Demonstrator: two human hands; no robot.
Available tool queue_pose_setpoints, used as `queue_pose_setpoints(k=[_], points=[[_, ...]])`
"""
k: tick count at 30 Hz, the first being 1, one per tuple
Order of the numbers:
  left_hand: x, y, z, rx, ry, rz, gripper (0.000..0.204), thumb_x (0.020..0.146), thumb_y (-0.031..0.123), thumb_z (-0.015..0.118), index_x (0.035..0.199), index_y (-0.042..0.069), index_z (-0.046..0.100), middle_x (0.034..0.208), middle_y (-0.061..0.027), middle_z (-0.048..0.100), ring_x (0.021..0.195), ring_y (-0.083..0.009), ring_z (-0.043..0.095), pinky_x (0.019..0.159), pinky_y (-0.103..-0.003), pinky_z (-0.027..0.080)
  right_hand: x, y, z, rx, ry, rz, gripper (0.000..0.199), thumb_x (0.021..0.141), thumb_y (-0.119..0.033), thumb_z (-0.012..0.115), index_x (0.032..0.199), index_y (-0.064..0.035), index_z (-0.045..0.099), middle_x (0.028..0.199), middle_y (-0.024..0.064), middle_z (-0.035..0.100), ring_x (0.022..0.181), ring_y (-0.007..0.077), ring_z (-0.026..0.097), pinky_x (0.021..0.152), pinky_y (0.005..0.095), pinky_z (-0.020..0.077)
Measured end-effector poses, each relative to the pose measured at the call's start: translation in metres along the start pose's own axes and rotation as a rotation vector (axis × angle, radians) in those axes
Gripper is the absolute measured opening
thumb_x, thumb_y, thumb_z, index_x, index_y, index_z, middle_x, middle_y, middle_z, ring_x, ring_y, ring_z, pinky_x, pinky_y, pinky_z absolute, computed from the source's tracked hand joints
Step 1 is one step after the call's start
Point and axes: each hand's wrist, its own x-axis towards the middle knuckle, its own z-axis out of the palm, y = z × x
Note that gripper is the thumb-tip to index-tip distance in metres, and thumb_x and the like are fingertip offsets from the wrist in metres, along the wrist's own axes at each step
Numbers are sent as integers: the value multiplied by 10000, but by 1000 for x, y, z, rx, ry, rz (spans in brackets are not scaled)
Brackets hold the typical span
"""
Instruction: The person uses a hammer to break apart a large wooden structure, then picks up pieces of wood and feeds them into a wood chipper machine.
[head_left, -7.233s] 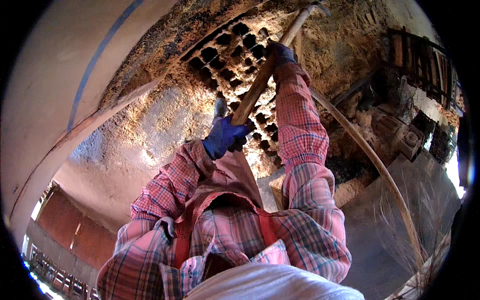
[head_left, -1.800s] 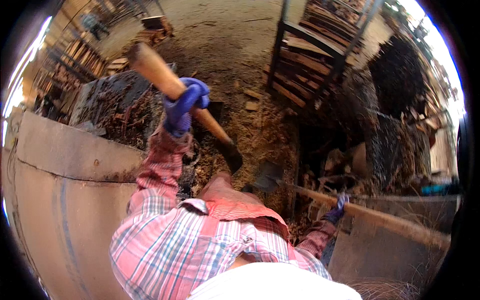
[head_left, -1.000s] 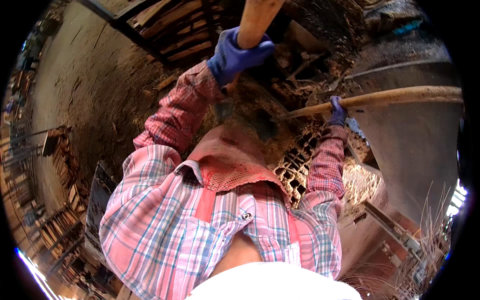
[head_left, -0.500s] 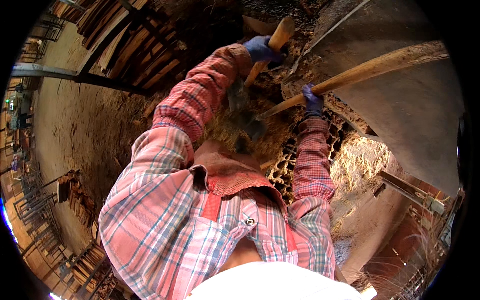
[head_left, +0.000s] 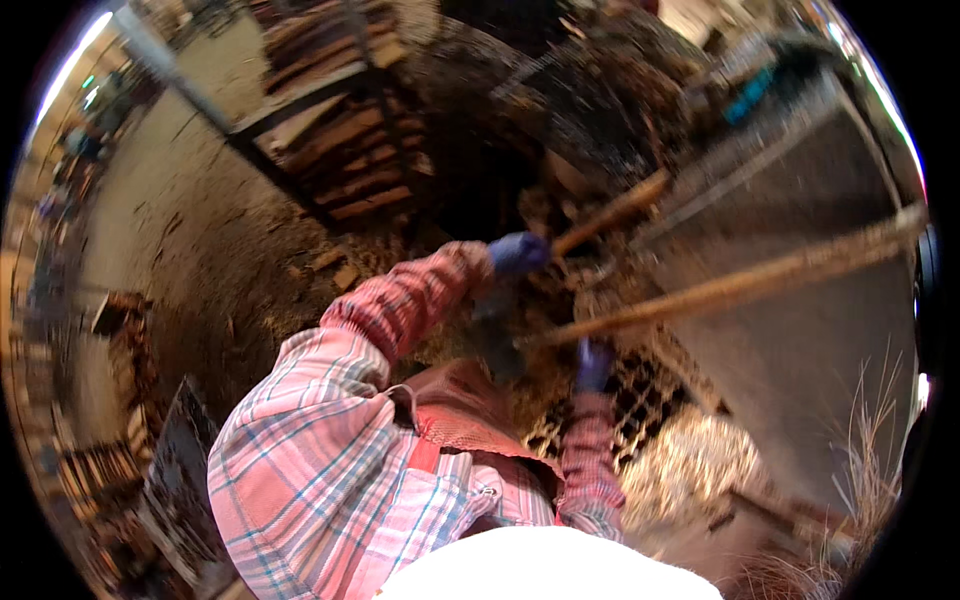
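Observation:
My left hand (head_left: pixel 518 252), in a blue glove, is closed around a short wooden tool handle (head_left: pixel 612 208) that points up and to the right. My right hand (head_left: pixel 595 362), also gloved in blue, grips the lower end of a long wooden pole (head_left: pixel 745 284) that runs out to the right edge. Both sleeves are pink plaid. Below my hands lies a metal grate (head_left: pixel 645 398) partly covered in brown straw and muck (head_left: pixel 690 465). The working ends of both tools are hidden in the dark debris.
A grey curved wall (head_left: pixel 810 340) stands close on the right. Stacked wooden planks in a metal frame (head_left: pixel 335 150) sit at the back left, beside a dirt floor (head_left: pixel 175 235). Dry grass stalks (head_left: pixel 870 440) rise at the lower right.
The view has swung round again and blurred. My left hand with the short handle has come down closer to the right hand and the long pole.

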Motion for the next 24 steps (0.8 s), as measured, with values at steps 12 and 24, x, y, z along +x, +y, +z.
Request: queue_pose_setpoints(k=[12,24], points=[[-540,-4,57,723,371,-856,84,650,158,604,684,131,676,639,-118,612,561,-303,600,492,-402,468,30,13,52,-1099,-1178,-676,239,862,-221,461,992,-110,628,980,125,630,869,298,601,743,381,478],[-456,62,208,250,1040,-928,255,693,303,618,829,98,683,838,-185,637,745,-338,618,654,-429,480,53,-321,240,-1207,-1233,-1496,227,846,-234,454,987,-151,610,1105,80,573,1045,248,516,853,415,395]])
